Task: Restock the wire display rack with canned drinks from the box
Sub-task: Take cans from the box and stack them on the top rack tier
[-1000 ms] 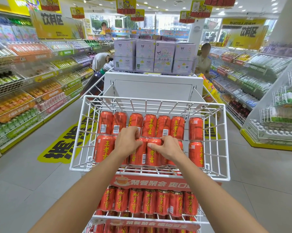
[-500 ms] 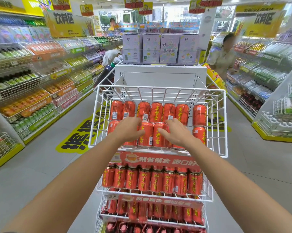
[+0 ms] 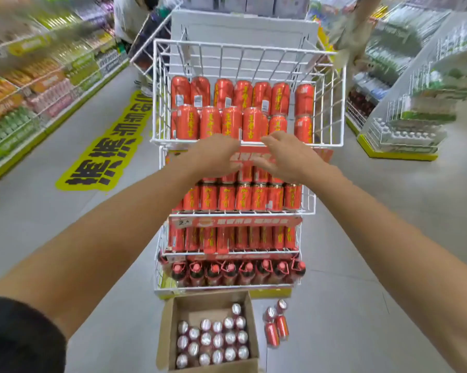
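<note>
A white wire display rack (image 3: pixel 248 49) stands straight ahead, its top basket holding two rows of red canned drinks (image 3: pixel 231 122). Lower tiers carry more red cans (image 3: pixel 243 197) and red-capped bottles (image 3: pixel 235 273). My left hand (image 3: pixel 213 154) and my right hand (image 3: pixel 286 157) hover side by side just in front of the top basket's front rim, fingers relaxed, holding nothing. On the floor at the rack's foot sits an open cardboard box (image 3: pixel 167 332) with several upright cans (image 3: pixel 213 340) in it.
Three loose red cans (image 3: pixel 276 324) stand on the floor right of the box. Stocked drink shelves (image 3: pixel 38 84) line the left aisle, another shelf unit (image 3: pixel 415 103) the right. A yellow floor sticker (image 3: pixel 106 154) lies left of the rack. People stand behind the rack.
My hands have let go of the cans in the top basket and pulled back over its front rim. The view has tilted down, bringing the box and floor cans into sight.
</note>
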Tool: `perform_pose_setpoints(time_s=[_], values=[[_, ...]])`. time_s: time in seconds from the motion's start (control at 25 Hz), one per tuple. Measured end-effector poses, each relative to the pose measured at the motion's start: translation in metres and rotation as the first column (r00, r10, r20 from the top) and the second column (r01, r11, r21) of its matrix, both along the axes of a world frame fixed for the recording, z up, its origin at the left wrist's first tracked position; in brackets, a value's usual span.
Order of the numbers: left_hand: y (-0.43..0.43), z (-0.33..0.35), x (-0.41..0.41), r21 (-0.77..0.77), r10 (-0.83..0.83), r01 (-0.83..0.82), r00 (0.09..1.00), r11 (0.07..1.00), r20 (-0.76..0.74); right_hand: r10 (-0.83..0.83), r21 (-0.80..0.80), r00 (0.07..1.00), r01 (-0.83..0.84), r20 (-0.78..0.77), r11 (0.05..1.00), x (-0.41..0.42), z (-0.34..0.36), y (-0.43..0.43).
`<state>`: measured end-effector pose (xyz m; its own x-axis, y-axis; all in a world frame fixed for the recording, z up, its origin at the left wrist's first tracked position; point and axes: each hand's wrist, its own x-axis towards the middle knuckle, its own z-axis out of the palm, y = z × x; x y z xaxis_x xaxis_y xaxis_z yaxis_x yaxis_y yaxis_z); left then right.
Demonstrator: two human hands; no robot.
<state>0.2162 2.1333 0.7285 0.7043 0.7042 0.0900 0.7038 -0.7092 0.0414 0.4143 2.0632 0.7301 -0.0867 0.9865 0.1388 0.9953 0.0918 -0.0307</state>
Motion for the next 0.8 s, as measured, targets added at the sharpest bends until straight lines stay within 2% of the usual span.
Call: perform_pose_setpoints(time_s=[0.12,0.32,0.44,0.56,0.68,0.8], values=[[-0.021,-0.044,-0.022,-0.099,-0.024,0.025,1.0,0.995,0.011,0.012,-0.075,1.0,-0.014,-0.019,0.997,-0.021,-0.044,-0.019],[-0.021,-0.146,-0.055,-0.243,0.071,-0.066,0.997,0.968,0.011,0.019,-0.193,0.994,-0.039,-0.103,0.98,-0.05,-0.137,-0.013],[-0.033,-0.25,-0.08,-0.405,0.137,-0.134,0.99,0.904,-0.022,0.023,-0.322,0.981,-0.085,-0.192,0.943,-0.071,-0.242,-0.016],[-0.058,-0.363,-0.104,-0.547,0.168,-0.24,0.969,0.802,-0.179,-0.01,-0.505,0.974,-0.109,-0.226,0.856,-0.086,-0.361,-0.041],[-0.079,-0.495,-0.12,-0.633,0.198,-0.314,0.948,0.707,-0.249,-0.054,-0.63,0.968,-0.116,-0.243,0.768,-0.089,-0.492,-0.073],[-0.089,-0.621,-0.122,-0.655,0.221,-0.35,0.936,0.67,-0.274,-0.138,-0.715,0.966,-0.061,-0.217,0.697,-0.085,-0.617,-0.093]])
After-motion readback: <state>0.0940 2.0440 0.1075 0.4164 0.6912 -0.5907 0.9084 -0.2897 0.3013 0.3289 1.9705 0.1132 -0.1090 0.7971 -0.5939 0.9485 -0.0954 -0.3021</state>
